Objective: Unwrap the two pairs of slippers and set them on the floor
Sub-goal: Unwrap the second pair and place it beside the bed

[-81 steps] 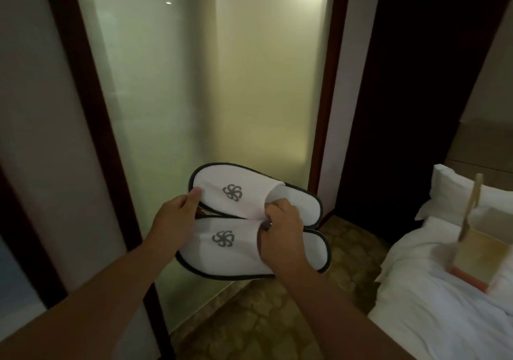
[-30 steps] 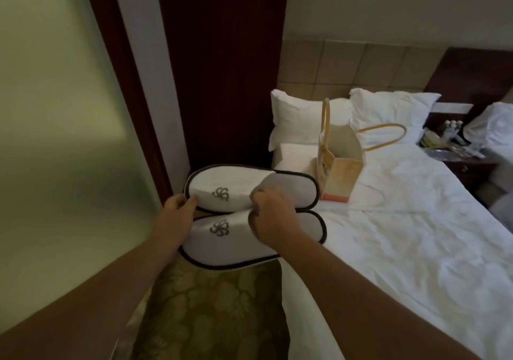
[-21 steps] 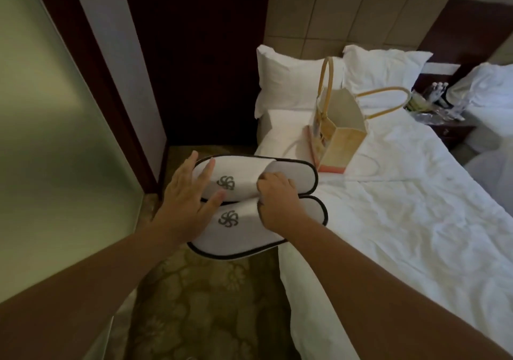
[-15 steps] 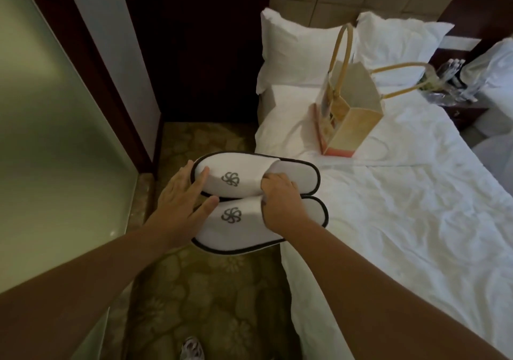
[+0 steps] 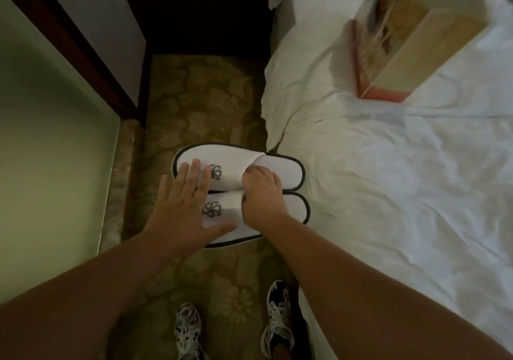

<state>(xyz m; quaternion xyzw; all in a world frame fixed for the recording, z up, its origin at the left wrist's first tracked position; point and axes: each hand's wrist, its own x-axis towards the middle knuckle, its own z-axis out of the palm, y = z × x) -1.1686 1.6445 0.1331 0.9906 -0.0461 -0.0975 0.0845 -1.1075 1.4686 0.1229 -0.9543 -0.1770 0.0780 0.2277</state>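
A pair of white slippers with dark trim and a grey flower logo is held side by side over the patterned carpet, toes to the left. The far slipper (image 5: 236, 165) and the near slipper (image 5: 222, 215) touch along their inner edges. My right hand (image 5: 262, 196) pinches both slippers at their openings. My left hand (image 5: 183, 209) lies flat with fingers spread on the toe ends. No wrapper shows on them. No second pair is in view.
A bed with white sheets (image 5: 402, 179) fills the right side, with a yellow paper bag (image 5: 394, 35) standing on it. A frosted glass panel (image 5: 50, 137) and dark wooden frame (image 5: 83, 54) line the left. My two sneakers (image 5: 233, 329) stand on the carpet (image 5: 200, 98).
My view has swung from the glass panel to the bed, then down to the floor. The slippers have gone lower. My left hand went from gripping the toes to lying flat.
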